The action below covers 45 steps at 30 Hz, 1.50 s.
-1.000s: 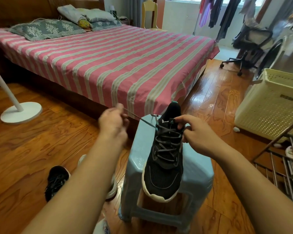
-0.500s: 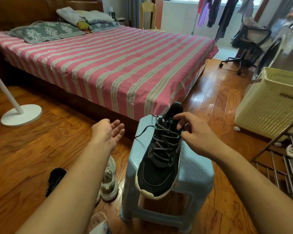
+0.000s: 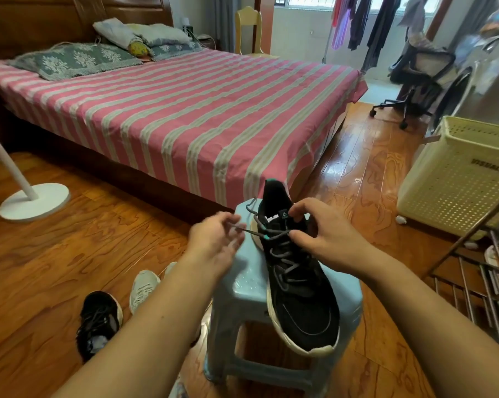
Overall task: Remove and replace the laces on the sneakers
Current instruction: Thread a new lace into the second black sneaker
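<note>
On the pale blue plastic stool (image 3: 251,285) the black mesh sneaker (image 3: 297,285) points toe toward me, my right hand (image 3: 323,239) pinching the grey lace (image 3: 274,233) at its top eyelets, my left hand (image 3: 216,242) spread open beside the loose lace end.

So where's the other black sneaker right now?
Head view, lower left: the black sneaker lies on the wooden floor, beside a white sneaker, left of the stool.

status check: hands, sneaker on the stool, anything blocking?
Left hand open at the loose lace end. Right hand pinching the lace at the top eyelets. Black sneaker on blue stool, laces mostly threaded. Nothing blocking.
</note>
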Tool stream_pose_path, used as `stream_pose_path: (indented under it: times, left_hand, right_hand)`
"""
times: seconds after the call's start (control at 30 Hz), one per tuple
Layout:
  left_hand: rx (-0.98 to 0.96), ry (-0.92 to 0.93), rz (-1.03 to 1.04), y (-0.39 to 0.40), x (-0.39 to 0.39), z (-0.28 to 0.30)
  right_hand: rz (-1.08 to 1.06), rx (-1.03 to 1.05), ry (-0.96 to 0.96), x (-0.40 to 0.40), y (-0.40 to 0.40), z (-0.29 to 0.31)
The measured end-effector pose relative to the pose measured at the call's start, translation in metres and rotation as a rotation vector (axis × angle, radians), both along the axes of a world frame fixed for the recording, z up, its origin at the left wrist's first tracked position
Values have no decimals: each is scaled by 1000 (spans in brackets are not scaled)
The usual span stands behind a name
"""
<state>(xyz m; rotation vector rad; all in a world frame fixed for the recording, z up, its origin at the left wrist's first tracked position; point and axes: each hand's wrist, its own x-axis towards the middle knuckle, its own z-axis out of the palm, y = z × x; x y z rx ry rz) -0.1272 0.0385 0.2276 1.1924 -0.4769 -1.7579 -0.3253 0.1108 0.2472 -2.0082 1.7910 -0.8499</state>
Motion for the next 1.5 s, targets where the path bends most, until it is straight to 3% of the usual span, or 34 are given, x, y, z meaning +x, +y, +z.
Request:
stream_pose_path:
  times: [0.07,0.1,0.17,0.23,0.3,0.37,0.47,0.5,0.57,0.67,0.73,0.8,0.87,0.97,1.07,1.2,1.5]
  left_hand:
    - [-127,87,179,-6,12,18]
    - [-288,40,154,-4,16,28]
    - [-659,-193,-110,15,14,48]
    - [-909,-475,-427,35,0,54]
    - [-1054,-759,-616,45,-18,43]
    - [-1172,-914,-710,51,-28,30]
    - [-1167,-932,-859,50,-21,20]
    - [-1178,-951,-907,48,-16,18]
    - [-1236,-993,-983,47,-6,18]
    - [-1377,-1147,-1059,51,1,18]
    - [-1465,-1260,-980,56,2,16]
    - [-1501,-1285,-699,56,-3,13]
    - [-1410,-1282,-415,46,-13,10]
    - [-1160,-1264,-428,28,-34,12]
    - [-1079,-1263,-496,13,-48,12]
    - [-1025,-1228,-522,-1,-51,14]
    - [-1024,-1180,-528,1,-51,12]
  right_hand:
    - [-85,-23,-74,2,1,4]
    - [-155,-58,-124,4,2,9]
    - [-196,-21,-333,11,8,29]
    - [7,181,-651,20,17,49]
    - [191,260,-812,32,27,58]
    - [195,214,-1035,33,29,60]
    - [-11,113,-1611,-9,21,62]
    - [-142,60,-1671,-33,19,63]
    - [-429,-5,-1528,-74,19,54]
    - [-682,148,-1152,-91,18,26]
    - [-665,260,-958,-80,15,16]
    - [-558,298,-848,-64,14,15]
    - [-434,315,-742,-47,18,13]
    - [-319,376,-593,-25,26,3]
    - [-350,288,-376,-13,24,-3]
    - [-371,132,-294,-6,19,-13]
    - [-487,87,-242,1,17,-26]
